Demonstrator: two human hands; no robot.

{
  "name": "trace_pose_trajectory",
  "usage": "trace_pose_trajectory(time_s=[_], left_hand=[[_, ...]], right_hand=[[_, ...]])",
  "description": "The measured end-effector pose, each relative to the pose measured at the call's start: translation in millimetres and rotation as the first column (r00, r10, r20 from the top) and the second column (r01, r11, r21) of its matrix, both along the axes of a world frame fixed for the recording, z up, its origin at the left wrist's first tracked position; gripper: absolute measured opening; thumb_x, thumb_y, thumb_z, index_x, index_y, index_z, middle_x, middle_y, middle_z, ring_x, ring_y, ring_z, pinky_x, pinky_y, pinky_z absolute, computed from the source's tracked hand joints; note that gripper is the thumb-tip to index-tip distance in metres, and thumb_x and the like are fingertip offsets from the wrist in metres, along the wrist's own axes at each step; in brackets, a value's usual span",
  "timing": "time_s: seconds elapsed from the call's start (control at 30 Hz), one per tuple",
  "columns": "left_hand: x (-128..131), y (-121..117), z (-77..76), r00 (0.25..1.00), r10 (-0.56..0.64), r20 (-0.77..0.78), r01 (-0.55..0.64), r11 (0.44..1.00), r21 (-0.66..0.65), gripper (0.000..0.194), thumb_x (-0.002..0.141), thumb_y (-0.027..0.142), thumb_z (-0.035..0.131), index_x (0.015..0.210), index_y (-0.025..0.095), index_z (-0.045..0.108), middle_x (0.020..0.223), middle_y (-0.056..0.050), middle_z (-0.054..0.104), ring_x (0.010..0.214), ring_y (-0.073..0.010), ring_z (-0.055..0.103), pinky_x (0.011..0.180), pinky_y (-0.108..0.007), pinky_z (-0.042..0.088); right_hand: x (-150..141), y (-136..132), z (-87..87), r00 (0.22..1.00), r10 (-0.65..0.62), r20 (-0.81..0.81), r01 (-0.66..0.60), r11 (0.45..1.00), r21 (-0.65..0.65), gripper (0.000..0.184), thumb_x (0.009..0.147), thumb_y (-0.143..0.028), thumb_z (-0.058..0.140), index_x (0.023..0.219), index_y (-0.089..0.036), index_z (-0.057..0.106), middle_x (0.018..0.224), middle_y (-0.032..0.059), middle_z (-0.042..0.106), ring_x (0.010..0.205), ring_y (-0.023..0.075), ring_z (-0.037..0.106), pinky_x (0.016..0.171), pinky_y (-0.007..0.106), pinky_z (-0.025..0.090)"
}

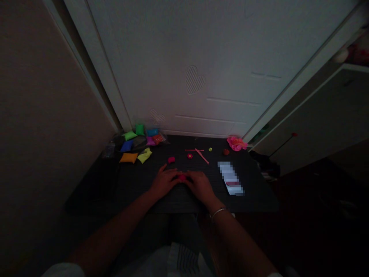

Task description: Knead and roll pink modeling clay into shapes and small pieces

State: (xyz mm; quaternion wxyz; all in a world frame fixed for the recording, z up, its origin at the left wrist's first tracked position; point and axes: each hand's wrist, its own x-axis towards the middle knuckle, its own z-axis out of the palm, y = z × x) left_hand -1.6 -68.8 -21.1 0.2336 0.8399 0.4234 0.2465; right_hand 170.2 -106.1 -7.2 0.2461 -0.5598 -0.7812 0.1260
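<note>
My left hand (165, 182) and my right hand (201, 185) meet over the near middle of the dark table. Between their fingertips is a small piece of red modelling clay (182, 177), partly hidden by the fingers. Both hands have the fingers closed in on it. Just beyond the left fingers lies a red clay lump (171, 159). A small red flower with a yellow centre (190, 156) sits past the right hand. Near the flower are a thin pink stick (191, 150) and a flat pink tool (202, 156).
Several coloured clay packets lie at the back left, among them an orange packet (128, 158) and a yellow packet (144, 155). Right of centre are a small yellow-green piece (210, 149), a brownish lump (226, 152), a pink flower-shaped object (236, 143) and a blurred-out phone-like object (230, 177). A white panel (173, 92) rises behind the table (138, 192).
</note>
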Motion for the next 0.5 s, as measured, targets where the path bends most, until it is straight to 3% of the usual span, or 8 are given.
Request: trace_pose_trajectory(time_s=[0.1, 0.27, 0.43, 0.5], left_hand=[[-0.7, 1.3, -2.7, 1.000, 0.009, 0.017, -0.009, 0.999, 0.045, 0.026, 0.078, 0.036, 0.054, 0.102, 0.028, 0.061, 0.107, -0.001, 0.065, 0.108, -0.0190, 0.054, 0.106, -0.045, 0.016], [-1.3, 1.9, -10.1, 1.000, 0.022, 0.012, -0.021, 0.998, -0.059, 0.027, 0.075, 0.036, 0.056, 0.101, 0.028, 0.060, 0.106, -0.002, 0.065, 0.107, -0.0192, 0.054, 0.103, -0.044, 0.022], [-3.0, 3.5, -7.1, 0.995, 0.064, 0.071, -0.055, 0.991, -0.124, 0.037, 0.073, 0.037, 0.057, 0.109, 0.027, 0.055, 0.104, -0.002, 0.066, 0.108, -0.0204, 0.053, 0.103, -0.044, 0.024], [-3.9, 4.8, -4.7, 0.994, 0.064, 0.084, -0.052, 0.988, -0.145, 0.039, 0.072, 0.036, 0.059, 0.110, 0.027, 0.054, 0.102, -0.002, 0.067, 0.106, -0.0212, 0.055, 0.102, -0.046, 0.024]], right_hand=[[-0.7, 0.2, -1.2, 1.000, -0.004, -0.028, 0.005, 1.000, 0.025, 0.025, 0.078, -0.023, 0.059, 0.103, -0.021, 0.061, 0.103, 0.0044, 0.065, 0.102, 0.0191, 0.057, 0.087, 0.032, 0.041], [0.1, 2.0, -3.4, 1.000, 0.002, -0.020, -0.004, 0.997, -0.073, 0.024, 0.079, -0.025, 0.056, 0.103, -0.023, 0.062, 0.103, 0.0051, 0.066, 0.101, 0.0199, 0.058, 0.086, 0.033, 0.043], [3.4, 1.7, -6.4, 0.998, -0.002, -0.068, -0.004, 0.997, -0.075, 0.048, 0.075, -0.029, 0.061, 0.121, -0.022, 0.049, 0.120, 0.0081, 0.056, 0.114, 0.0213, 0.049, 0.094, 0.038, 0.039], [2.4, 0.7, -7.2, 0.998, -0.001, -0.061, -0.004, 0.997, -0.083, 0.047, 0.076, -0.029, 0.060, 0.121, -0.022, 0.049, 0.119, 0.0078, 0.057, 0.113, 0.0213, 0.050, 0.094, 0.038, 0.039]])
